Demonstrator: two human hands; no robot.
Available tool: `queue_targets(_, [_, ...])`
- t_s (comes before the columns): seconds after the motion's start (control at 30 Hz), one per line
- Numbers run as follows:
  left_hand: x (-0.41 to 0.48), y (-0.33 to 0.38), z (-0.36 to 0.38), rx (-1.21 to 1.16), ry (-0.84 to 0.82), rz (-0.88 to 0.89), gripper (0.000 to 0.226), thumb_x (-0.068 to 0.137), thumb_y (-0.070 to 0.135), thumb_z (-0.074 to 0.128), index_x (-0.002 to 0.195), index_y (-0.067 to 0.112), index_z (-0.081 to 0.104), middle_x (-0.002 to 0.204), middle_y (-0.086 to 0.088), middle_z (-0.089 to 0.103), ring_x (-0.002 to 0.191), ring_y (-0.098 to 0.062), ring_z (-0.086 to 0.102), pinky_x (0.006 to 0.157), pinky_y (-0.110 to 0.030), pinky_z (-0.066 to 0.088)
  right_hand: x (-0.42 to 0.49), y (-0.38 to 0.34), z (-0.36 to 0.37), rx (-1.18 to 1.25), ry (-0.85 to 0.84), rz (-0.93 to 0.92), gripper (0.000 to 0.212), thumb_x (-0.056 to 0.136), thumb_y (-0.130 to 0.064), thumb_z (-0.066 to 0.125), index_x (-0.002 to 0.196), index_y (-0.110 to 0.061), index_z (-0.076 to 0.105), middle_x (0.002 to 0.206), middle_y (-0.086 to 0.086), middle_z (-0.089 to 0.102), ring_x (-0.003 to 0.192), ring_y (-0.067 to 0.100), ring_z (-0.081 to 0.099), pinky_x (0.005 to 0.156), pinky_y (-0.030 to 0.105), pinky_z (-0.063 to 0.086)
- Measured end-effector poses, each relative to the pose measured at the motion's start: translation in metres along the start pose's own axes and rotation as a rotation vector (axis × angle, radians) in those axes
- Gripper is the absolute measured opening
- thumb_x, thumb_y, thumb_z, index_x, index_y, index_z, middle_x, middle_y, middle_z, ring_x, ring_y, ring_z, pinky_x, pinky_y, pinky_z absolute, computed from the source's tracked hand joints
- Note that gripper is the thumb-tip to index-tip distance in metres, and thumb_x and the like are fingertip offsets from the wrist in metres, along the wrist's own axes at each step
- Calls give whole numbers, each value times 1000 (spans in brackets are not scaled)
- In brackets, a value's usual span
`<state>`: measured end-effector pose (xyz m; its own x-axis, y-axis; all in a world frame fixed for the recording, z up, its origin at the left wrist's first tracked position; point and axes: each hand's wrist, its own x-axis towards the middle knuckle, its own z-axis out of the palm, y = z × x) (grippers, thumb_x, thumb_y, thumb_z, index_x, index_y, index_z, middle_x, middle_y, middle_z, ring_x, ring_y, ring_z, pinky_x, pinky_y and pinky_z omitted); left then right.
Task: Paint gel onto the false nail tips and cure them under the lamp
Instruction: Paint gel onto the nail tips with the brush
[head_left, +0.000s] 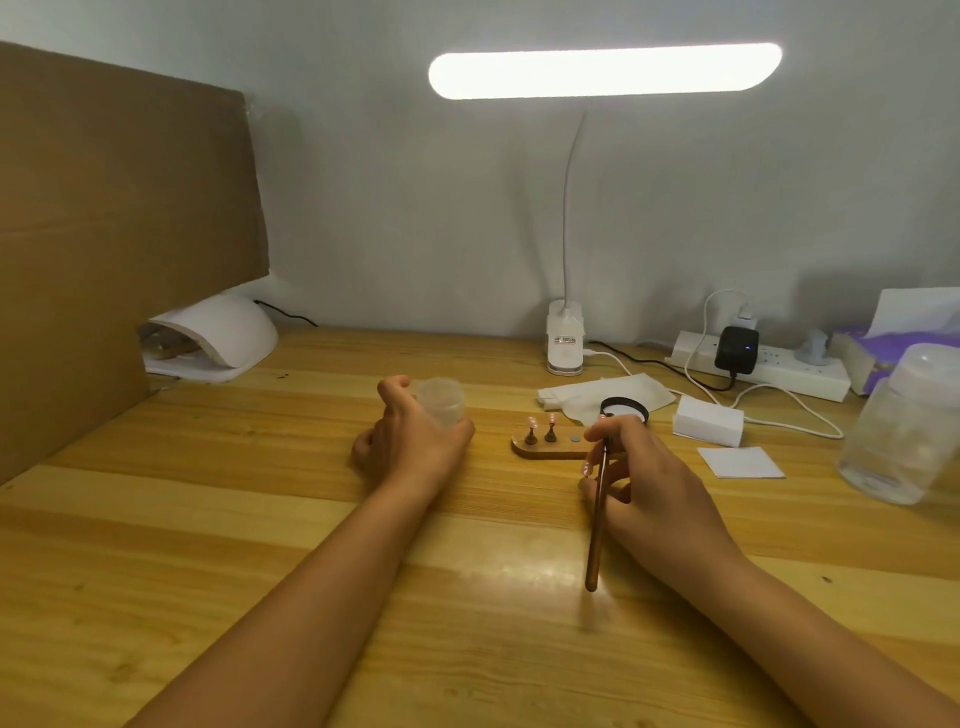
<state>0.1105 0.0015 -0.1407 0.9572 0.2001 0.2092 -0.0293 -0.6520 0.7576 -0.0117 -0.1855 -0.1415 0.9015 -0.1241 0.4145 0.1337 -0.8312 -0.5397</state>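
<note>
My left hand (410, 441) grips a small clear plastic cup (441, 402) just above the wooden table. My right hand (644, 483) pinches a thin brown brush (597, 525), handle pointing toward me. Between the hands lies a small wooden holder (545, 448) carrying two pink false nail tips (541, 421) on little stands. A round black-rimmed gel jar (623, 408) sits just behind my right hand. The white curing lamp (218, 338) stands at the back left, its opening facing right.
A cardboard sheet (119, 234) leans at the left. A white desk lamp (565, 343) stands at the back middle. Right of it lie tissue (602, 395), a white block (709, 421), a white pad (740, 461), a power strip (763, 366) with cables, and a clear container (904, 426).
</note>
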Motion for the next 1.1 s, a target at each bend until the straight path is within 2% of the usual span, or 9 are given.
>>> queue_targets(0.2, [-3, 0, 0, -43, 21, 21, 63, 73, 47, 72, 116, 25, 32, 131, -1, 50, 113, -22, 46, 103, -39, 29, 1, 2, 2, -18, 0, 0, 40, 88, -21, 69, 117, -33, 44, 104, -15, 56, 87, 7, 61, 75, 31, 58])
queue_targets(0.27, [-7, 3, -2, -109, 17, 60, 62, 72, 44, 76, 109, 25, 30, 124, -2, 48, 103, -19, 45, 89, -33, 38, 1, 2, 2, -19, 3, -6, 41, 88, -21, 69, 118, -33, 45, 104, -16, 55, 86, 7, 61, 75, 30, 57])
queue_targets(0.37, [-16, 8, -6, -184, 38, 184, 62, 70, 40, 80, 106, 22, 32, 113, -1, 46, 92, -18, 49, 60, -26, 38, 0, 2, 3, -22, 4, -16, 41, 88, -24, 69, 117, -36, 43, 104, -18, 54, 85, 5, 60, 75, 31, 57])
queue_targets(0.5, [-35, 19, -5, -187, 41, 373, 63, 69, 45, 80, 106, 24, 33, 104, 2, 44, 89, -16, 51, 64, -31, 51, 0, 2, 3, 2, 26, -38, 43, 86, -28, 70, 118, -37, 42, 103, -19, 53, 87, 5, 60, 74, 33, 57])
queue_targets(0.63, [-50, 23, -1, -91, 45, 631, 64, 71, 51, 79, 107, 26, 32, 101, 6, 46, 87, -12, 50, 61, -18, 44, -2, 1, 4, 16, 58, -79, 49, 84, -35, 71, 122, -35, 40, 109, -17, 52, 97, 4, 58, 77, 32, 57])
queue_targets(0.73, [-52, 24, -1, -83, 34, 669, 64, 71, 53, 79, 106, 28, 31, 99, 6, 49, 85, -12, 50, 59, -15, 38, -3, -2, 4, 46, 116, -108, 50, 84, -32, 70, 125, -31, 41, 112, -14, 53, 100, 4, 57, 79, 32, 57])
queue_targets(0.8, [-50, 23, -2, -99, 22, 660, 64, 71, 53, 78, 107, 26, 34, 101, 5, 51, 89, -14, 53, 62, -21, 46, -3, -4, 2, 106, 186, -127, 46, 85, -30, 68, 124, -30, 43, 111, -11, 56, 97, 4, 57, 79, 31, 56])
queue_targets(0.93, [-48, 22, -2, -129, -20, 664, 65, 72, 54, 79, 110, 24, 36, 103, 4, 53, 90, -15, 56, 70, -32, 54, -5, -11, -3, 227, 314, -210, 31, 95, -39, 42, 121, -25, 53, 104, -7, 64, 95, 4, 62, 77, 29, 55])
queue_targets(1.1, [-50, 21, 0, -103, -54, 809, 64, 74, 52, 79, 113, 21, 39, 106, 4, 55, 91, -14, 57, 73, -35, 55, -9, -17, -5, 202, 381, -399, 35, 94, -25, 39, 116, -17, 65, 94, -4, 67, 92, 11, 60, 77, 20, 45])
